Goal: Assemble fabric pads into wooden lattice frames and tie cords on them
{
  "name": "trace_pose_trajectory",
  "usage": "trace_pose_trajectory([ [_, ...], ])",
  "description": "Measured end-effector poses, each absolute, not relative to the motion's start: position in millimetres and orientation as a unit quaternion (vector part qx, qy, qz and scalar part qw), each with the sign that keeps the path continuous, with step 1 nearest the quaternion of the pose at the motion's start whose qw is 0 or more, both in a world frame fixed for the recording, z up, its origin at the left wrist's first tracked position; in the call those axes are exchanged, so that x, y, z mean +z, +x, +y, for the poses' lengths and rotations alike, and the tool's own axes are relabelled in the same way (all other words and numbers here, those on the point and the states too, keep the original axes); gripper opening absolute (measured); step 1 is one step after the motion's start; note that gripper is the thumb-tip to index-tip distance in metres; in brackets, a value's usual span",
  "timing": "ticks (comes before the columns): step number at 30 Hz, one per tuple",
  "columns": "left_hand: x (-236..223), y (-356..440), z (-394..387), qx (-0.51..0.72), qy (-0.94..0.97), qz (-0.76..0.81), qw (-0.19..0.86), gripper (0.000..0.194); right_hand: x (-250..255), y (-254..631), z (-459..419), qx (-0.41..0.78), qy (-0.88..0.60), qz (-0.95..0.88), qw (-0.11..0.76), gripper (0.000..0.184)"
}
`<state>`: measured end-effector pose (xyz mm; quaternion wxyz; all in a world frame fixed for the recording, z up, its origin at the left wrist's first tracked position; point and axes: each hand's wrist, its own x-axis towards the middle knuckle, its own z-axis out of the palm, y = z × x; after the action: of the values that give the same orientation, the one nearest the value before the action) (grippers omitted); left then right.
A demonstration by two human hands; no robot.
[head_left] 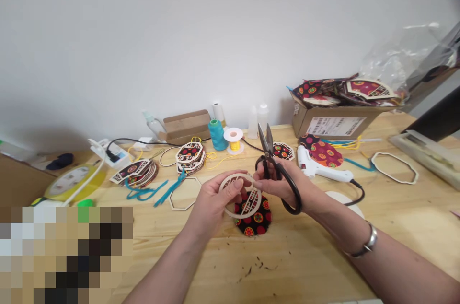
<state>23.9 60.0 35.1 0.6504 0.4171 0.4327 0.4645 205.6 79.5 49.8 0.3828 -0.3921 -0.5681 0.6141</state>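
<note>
Pale wall (230, 45), carton label (336, 125) (illegible), left grip (216, 194) around frame (252, 203), right grip (305, 185) around scissors (268, 148)

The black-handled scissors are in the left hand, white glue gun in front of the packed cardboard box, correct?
Not quite: the head view shows the black-handled scissors in the right hand, not the left hand. The white glue gun is in front of the packed cardboard box.

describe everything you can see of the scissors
The scissors have dark, metallic-looking blades and black looped handles. The blades stand slightly apart, tips pointing up in the picture, away from the person. Raised above the wooden table, they are held in the right hand, whose fingers partly hide the handles.
</note>
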Motion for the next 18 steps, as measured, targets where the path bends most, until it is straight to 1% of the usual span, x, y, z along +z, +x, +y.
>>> trace_pose_trajectory([
  [2,31.8,23.8,60.2,0.463,0.421,0.435,0.647,0.022,49.4,204.2,79.7,0.601,-0.403,-0.577,0.379,0.033],
  [4,28.9,23.3,61.0,0.484,0.425,0.432,0.631,0.021,48.2,204.1,80.4,0.572,-0.418,-0.585,0.396,0.037],
  [6,27.7,22.2,62.6,0.524,0.432,0.439,0.589,0.022,46.2,205.4,79.9,0.54,-0.419,-0.597,0.42,0.04],
  [8,28.3,20.7,64.4,0.566,0.427,0.454,0.539,0.023,43.7,207.0,77.1,0.543,-0.387,-0.61,0.429,0.045],
  [10,30.1,19.4,65.7,0.595,0.411,0.463,0.513,0.023,41.1,207.1,72.1,0.606,-0.33,-0.605,0.399,0.057],
  [12,32.3,18.8,66.2,0.614,0.391,0.462,0.507,0.024,39.0,204.9,66.0,0.692,-0.277,-0.568,0.349,0.067],
  [14,34.1,18.8,66.3,0.625,0.38,0.46,0.503,0.024,38.4,201.0,60.1,0.756,-0.251,-0.523,0.304,0.071],
  [18,35.8,19.6,66.3,0.635,0.368,0.457,0.502,0.021,40.1,194.5,53.4,0.817,-0.243,-0.457,0.253,0.075],
])
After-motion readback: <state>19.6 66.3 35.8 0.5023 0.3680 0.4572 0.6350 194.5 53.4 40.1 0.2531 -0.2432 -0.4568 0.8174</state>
